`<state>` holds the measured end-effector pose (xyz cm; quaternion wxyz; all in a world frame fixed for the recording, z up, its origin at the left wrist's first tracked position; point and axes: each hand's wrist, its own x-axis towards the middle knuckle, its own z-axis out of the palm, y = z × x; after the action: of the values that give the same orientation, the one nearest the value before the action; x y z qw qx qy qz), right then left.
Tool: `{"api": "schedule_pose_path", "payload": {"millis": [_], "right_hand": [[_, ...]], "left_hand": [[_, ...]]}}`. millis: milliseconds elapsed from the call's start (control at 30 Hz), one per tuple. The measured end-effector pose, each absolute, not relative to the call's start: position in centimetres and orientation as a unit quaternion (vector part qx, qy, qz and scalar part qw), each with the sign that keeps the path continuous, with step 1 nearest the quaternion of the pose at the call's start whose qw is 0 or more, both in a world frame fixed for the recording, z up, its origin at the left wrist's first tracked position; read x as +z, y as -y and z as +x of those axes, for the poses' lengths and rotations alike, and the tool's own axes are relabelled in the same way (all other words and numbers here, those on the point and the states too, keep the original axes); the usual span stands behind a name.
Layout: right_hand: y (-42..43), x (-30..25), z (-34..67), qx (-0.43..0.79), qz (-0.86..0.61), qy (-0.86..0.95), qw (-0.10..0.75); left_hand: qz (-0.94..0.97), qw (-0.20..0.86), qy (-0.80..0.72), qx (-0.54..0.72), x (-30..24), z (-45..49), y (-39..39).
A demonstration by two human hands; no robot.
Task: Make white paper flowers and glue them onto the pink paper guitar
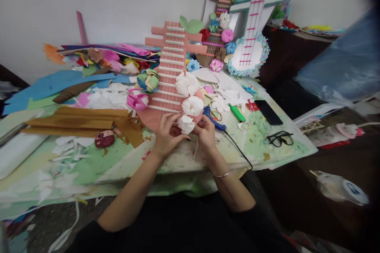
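Note:
A pink paper pipa-shaped instrument [172, 63] with white frets leans upright before me on the table. Two white paper flowers [187, 84] sit on its right side, one above the other. Below them is a smaller white paper flower [186, 124], held between my two hands at the instrument's lower edge. My left hand [170, 136] curls around its left side, the thumb pointing right. From the right, my right hand [206, 132] pinches its edge; some fingertips are hidden. A pink flower [137, 99] and a green-blue flower [148, 81] are on the instrument's left side.
A blue glue gun [214, 119] with a black cord lies just right of my hands. Further right are a green tube [236, 113], a phone [268, 112] and glasses [280, 138]. Brown crepe paper [71, 121] and scraps spread left. Another white instrument [251, 27] stands behind.

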<state>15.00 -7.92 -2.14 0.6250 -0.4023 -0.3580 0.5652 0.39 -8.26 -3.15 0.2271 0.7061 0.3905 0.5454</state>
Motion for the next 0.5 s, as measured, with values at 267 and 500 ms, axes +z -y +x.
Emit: {"api": "schedule_pose_path", "payload": {"millis": [267,500], "right_hand": [[7.9,-2.8,14.9,0.574,-0.390,0.360,0.623],[8.4,-3.1,14.9,0.573,-0.376,0.355,0.635]], "left_hand": [[0.722,0.109,-0.420,0.539,-2.6,0.3,8.6],[0.734,0.041,-0.432,0.523,-1.9,0.8,9.1]]}}
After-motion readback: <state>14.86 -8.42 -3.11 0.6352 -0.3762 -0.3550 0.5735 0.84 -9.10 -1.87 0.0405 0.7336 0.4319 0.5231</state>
